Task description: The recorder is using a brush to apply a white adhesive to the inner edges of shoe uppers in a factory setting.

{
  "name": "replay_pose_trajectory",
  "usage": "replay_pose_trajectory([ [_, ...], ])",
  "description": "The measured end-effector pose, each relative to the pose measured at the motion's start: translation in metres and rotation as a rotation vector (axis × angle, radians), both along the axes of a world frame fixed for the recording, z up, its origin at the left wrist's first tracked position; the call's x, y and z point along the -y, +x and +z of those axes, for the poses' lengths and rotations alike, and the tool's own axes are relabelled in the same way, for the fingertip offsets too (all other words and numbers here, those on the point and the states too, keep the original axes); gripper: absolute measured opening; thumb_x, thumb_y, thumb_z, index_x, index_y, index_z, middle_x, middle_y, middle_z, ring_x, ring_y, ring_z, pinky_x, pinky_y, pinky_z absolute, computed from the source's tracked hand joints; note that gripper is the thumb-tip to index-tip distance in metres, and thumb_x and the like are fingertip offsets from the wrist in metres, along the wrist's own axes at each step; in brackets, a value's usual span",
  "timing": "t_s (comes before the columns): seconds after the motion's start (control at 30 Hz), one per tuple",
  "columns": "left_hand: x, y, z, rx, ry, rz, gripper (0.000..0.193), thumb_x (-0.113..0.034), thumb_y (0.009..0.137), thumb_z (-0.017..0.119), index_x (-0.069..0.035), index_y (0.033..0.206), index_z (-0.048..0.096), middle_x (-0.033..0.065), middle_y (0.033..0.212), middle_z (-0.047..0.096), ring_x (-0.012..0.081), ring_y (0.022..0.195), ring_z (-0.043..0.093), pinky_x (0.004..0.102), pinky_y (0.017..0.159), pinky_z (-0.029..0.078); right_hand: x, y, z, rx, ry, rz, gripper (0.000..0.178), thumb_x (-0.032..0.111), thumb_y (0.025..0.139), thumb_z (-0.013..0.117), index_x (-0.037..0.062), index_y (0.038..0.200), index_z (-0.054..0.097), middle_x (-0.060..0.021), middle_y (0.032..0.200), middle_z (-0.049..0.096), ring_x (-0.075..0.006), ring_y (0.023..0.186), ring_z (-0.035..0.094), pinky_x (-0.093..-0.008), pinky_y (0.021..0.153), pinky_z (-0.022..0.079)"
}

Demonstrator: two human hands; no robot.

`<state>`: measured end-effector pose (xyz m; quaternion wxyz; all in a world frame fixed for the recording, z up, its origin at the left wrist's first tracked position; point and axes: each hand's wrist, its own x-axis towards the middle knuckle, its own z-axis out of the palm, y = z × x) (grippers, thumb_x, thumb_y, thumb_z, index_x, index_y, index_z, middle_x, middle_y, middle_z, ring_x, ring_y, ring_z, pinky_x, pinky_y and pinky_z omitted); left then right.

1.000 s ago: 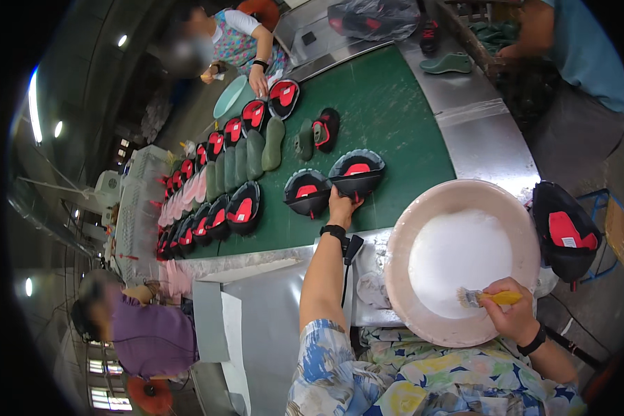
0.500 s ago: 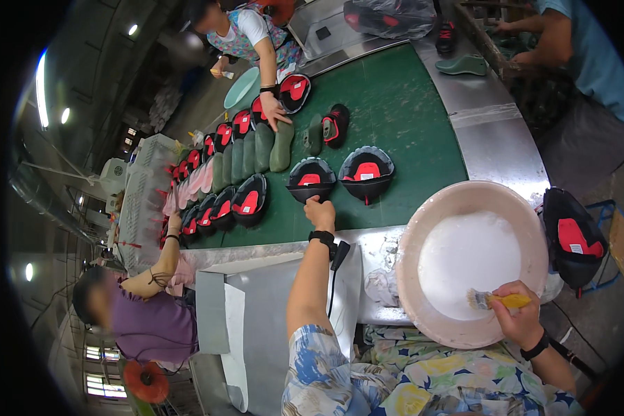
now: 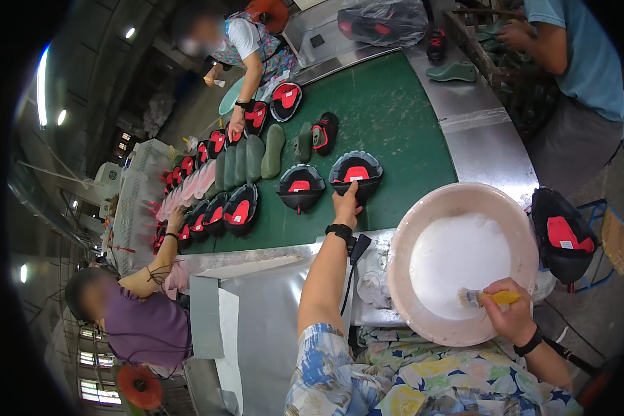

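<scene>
My left hand is closed on the near edge of a black shoe upper with a red lining, which lies on the green tabletop. A matching shoe upper sits just to its left, apart from my fingers. My right hand grips a paintbrush by its yellow handle. The pale bristles are over the white liquid in a large beige basin; whether they touch it I cannot tell.
Green shoe lasts and rows of red-lined uppers line the table's left part. Two co-workers' hands reach in there. A dark shoe lies mid-table. Another upper is right of the basin.
My left hand has moved right, from the left upper to the one beside it. The far co-worker's hand has left the nearest green last for the uppers. The brush stays over the basin.
</scene>
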<state>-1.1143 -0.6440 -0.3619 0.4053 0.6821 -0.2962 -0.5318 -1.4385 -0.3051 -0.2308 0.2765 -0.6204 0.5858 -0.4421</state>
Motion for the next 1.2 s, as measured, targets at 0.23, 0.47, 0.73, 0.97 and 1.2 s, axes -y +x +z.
replay_pose_trajectory([
  [0.23,-0.056,0.068,0.000,0.273,-0.268,-0.036,0.059,-0.026,0.092,0.072,-0.003,0.138,0.044,0.0100,0.113,0.061,0.0198,0.098,0.065,0.0330,0.071,0.055,-0.003,0.001,-0.004,0.121,0.015,0.031,0.015,0.005,0.089,0.069,0.0024,0.098,0.057,-0.0126,0.089,0.066,-0.0254,0.078,0.067,-0.0336,0.072,0.052],
  [0.47,-0.203,0.096,0.058,0.285,-0.234,-0.318,0.024,-0.028,0.099,0.062,-0.004,0.101,0.065,0.0042,0.084,0.069,0.0103,0.068,0.065,0.0241,0.056,0.051,0.000,-0.009,-0.014,0.056,-0.165,0.009,0.016,0.001,0.092,0.063,0.0023,0.101,0.051,-0.0145,0.097,0.064,-0.0252,0.088,0.064,-0.0337,0.081,0.051],
  [0.73,-0.291,0.117,-0.037,0.297,-0.235,-0.090,0.021,-0.024,0.098,0.064,-0.003,0.098,0.068,0.0013,0.079,0.067,0.0086,0.067,0.062,0.0229,0.061,0.051,-0.001,0.002,-0.014,0.164,-0.087,0.026,0.019,-0.001,0.086,0.071,0.0021,0.099,0.058,-0.0101,0.094,0.065,-0.0208,0.086,0.065,-0.0298,0.078,0.051],
  [0.97,-0.282,0.097,-0.028,0.684,-0.240,-0.154,0.025,-0.029,0.094,0.062,-0.004,0.094,0.069,0.0094,0.077,0.071,0.0229,0.070,0.067,0.0342,0.068,0.052,-0.002,0.000,-0.006,-0.005,-0.214,0.018,0.018,0.000,0.085,0.073,0.0005,0.099,0.062,-0.0132,0.098,0.067,-0.0252,0.089,0.067,-0.0311,0.081,0.052],
  [1.2,-0.283,0.098,-0.019,0.721,-0.226,-0.162,0.024,-0.029,0.094,0.062,-0.006,0.092,0.069,0.0089,0.077,0.071,0.0227,0.071,0.067,0.0345,0.068,0.052,0.001,0.000,-0.008,0.082,-0.211,0.056,0.019,-0.006,0.082,0.073,0.0010,0.096,0.063,-0.0158,0.106,0.069,-0.0280,0.096,0.069,-0.0327,0.083,0.053],
])
